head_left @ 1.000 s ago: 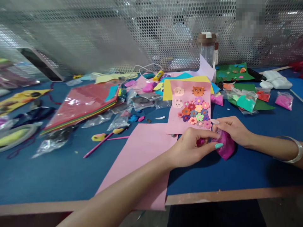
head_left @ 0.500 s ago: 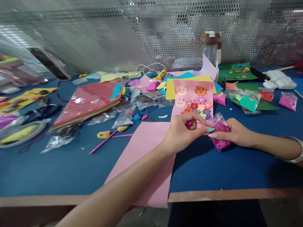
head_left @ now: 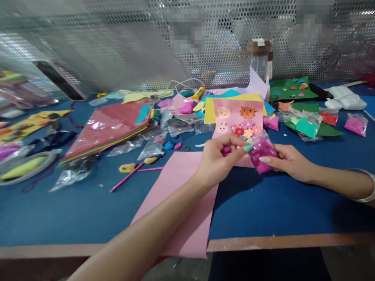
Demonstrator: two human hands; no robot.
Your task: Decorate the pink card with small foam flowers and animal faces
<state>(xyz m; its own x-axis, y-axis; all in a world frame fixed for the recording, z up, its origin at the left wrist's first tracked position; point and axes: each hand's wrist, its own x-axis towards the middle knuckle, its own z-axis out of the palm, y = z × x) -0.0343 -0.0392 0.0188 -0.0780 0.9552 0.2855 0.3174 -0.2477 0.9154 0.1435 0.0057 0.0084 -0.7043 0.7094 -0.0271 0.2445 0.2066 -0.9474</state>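
A clear plastic bag of magenta modelling clay (head_left: 261, 154) is held above the blue table. My right hand (head_left: 290, 160) is closed on its right side, thumb in front. At its upper left, my left hand (head_left: 219, 158) pinches the edge between thumb and forefinger. A small lump of magenta clay (head_left: 226, 150) shows inside the curled fingers of my left hand. Behind the bag is a pink card (head_left: 233, 103) bearing clay animal faces and clay flowers, its lower part covered by my hands. A plain pink sheet (head_left: 178, 203) lies beneath my left forearm.
Left of the sheet lie a pink modelling tool (head_left: 127, 181), coloured sheets in a clear sleeve (head_left: 108, 127) and loose plastic bags. A brown-lidded bottle (head_left: 259, 54) and a phone (head_left: 60, 80) stand by the perforated metal screen (head_left: 222, 23). More bagged clay (head_left: 356, 124) lies right.
Both hands have shifted a little left and up with the bag, which now covers more of the clay flowers. The lump stays in my left fingers.
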